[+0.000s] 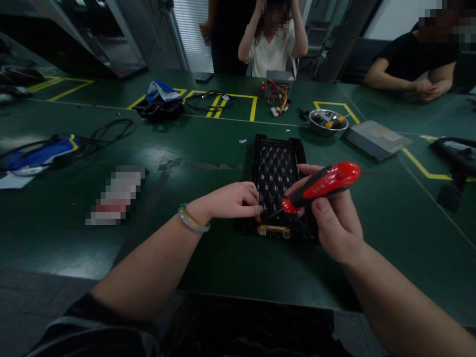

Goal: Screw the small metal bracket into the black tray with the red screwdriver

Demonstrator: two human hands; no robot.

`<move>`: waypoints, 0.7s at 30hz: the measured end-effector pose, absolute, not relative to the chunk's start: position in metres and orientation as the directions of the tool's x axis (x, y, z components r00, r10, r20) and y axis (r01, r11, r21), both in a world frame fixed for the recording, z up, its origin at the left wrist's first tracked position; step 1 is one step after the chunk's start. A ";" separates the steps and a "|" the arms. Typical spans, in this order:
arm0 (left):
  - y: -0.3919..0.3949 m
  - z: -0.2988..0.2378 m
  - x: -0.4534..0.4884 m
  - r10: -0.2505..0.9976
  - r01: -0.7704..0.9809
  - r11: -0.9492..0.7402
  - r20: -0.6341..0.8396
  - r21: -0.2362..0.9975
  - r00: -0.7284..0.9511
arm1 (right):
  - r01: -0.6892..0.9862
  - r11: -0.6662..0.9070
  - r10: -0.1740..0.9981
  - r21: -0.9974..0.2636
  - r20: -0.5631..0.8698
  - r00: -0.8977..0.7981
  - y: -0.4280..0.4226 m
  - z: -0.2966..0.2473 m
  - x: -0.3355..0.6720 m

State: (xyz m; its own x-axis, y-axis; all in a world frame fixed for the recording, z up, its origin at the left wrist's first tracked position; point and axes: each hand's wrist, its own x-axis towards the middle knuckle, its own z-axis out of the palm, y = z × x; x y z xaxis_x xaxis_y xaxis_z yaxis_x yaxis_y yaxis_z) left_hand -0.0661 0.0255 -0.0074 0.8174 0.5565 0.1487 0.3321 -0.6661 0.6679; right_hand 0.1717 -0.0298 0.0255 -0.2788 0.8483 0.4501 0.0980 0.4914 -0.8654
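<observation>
A black plastic casing [275, 173] with a quilted diamond-pattern panel lies on the table in front of me. Along its near end sits a tan-and-white connector strip [274, 231]. My right hand [336, 218] grips a screwdriver [325, 183] by its red-and-black handle, the thin shaft slanting down and left into the casing's near end. Close by the shaft's tip is my left hand [240, 201], its fingers curled and thumb and fingertips drawn together at the casing's left near corner. Whatever is between those fingertips is too small to make out.
Beyond the casing stand a metal bowl [324, 130] of small parts and a power supply [278, 84] with coloured wires. A flat grey metal box [377, 139] lies right. Cables and a blue bundle [44, 152] lie left, near a blurred-out flat object [119, 196]. Several people are across the table.
</observation>
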 end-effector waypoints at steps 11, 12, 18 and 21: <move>0.025 -0.008 -0.066 0.553 0.319 -0.658 0.150 0.682 0.820 | 0.219 0.483 0.874 -0.848 0.453 -0.176 -0.026 0.020 0.177; 0.025 -0.008 -0.066 0.555 0.319 -0.655 0.151 0.685 0.818 | 0.229 0.492 0.870 -0.840 0.464 -0.166 -0.025 0.019 0.177; 0.025 -0.007 -0.066 0.548 0.321 -0.665 0.149 0.675 0.823 | 0.140 0.440 0.888 -0.887 0.408 -0.211 -0.028 0.025 0.175; 0.026 -0.007 -0.066 0.543 0.322 -0.675 0.151 0.663 0.826 | 0.060 0.399 0.891 -0.915 0.371 -0.264 -0.030 0.030 0.173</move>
